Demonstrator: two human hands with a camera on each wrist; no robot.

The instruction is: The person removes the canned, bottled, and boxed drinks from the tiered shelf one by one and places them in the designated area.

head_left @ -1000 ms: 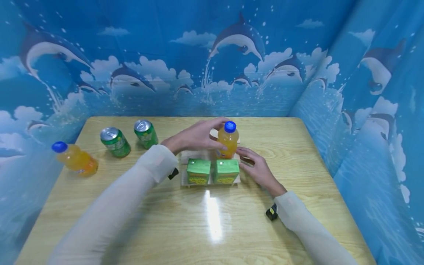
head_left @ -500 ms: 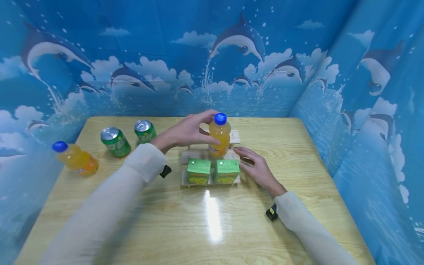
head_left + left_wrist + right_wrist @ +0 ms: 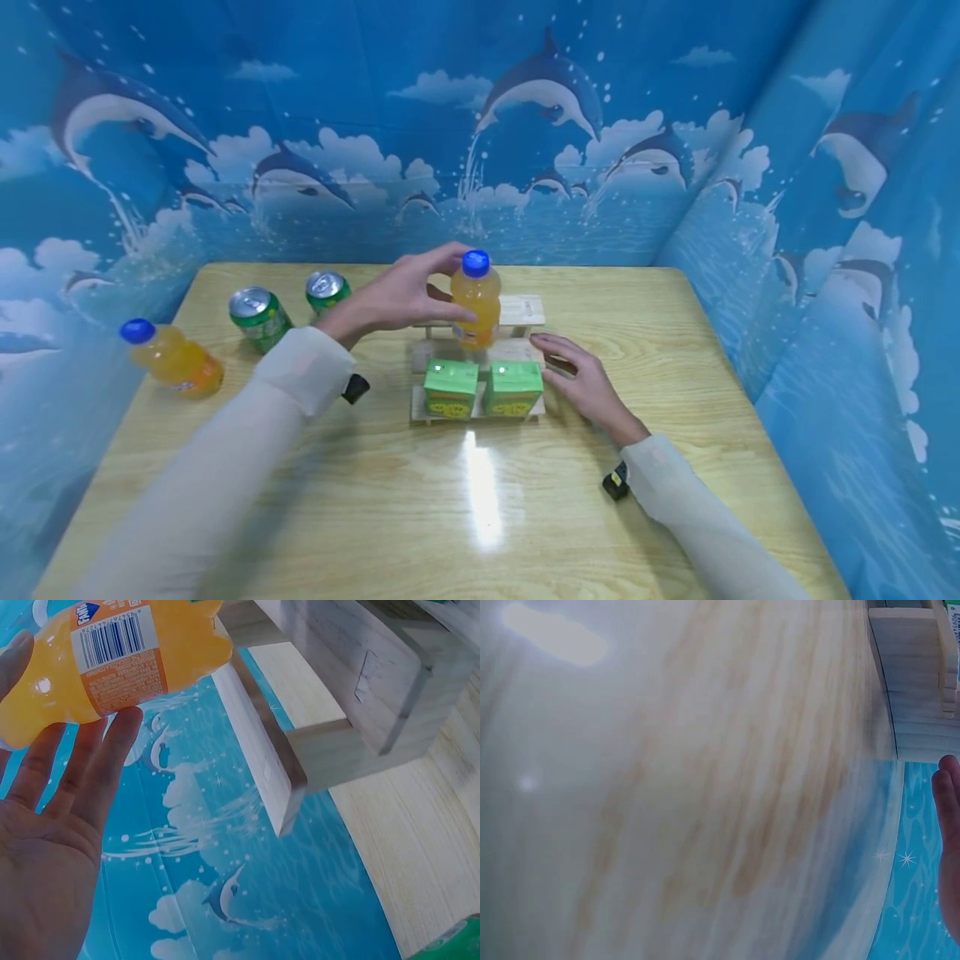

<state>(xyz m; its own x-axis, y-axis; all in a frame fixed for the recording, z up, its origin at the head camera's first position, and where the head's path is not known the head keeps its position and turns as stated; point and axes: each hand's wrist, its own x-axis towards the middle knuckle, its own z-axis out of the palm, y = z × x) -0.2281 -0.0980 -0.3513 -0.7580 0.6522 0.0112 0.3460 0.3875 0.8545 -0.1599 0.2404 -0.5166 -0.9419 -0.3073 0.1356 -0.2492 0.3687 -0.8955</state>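
In the head view my left hand [image 3: 408,293] grips an orange drink bottle [image 3: 477,304] with a blue cap, upright over the middle of a stepped wooden rack [image 3: 522,310]. The left wrist view shows the bottle's barcode label [image 3: 124,652] and the left hand's fingers [image 3: 112,761] along its side. Two green juice boxes, a left one [image 3: 450,390] and a right one [image 3: 513,390], stand on the rack's lowest step. My right hand [image 3: 585,382], fingers loosely bent, is at the rack's right side; whether it touches the wood is unclear.
At the left of the table [image 3: 637,550] stand two green cans, a nearer one [image 3: 262,321] and a farther one [image 3: 327,292], and a second orange bottle [image 3: 176,362]. A blue dolphin-print curtain [image 3: 480,167] surrounds the table's back and sides.
My left hand has carried the bottle leftward over the rack, from above the right box to between the two boxes. The right hand has barely moved.
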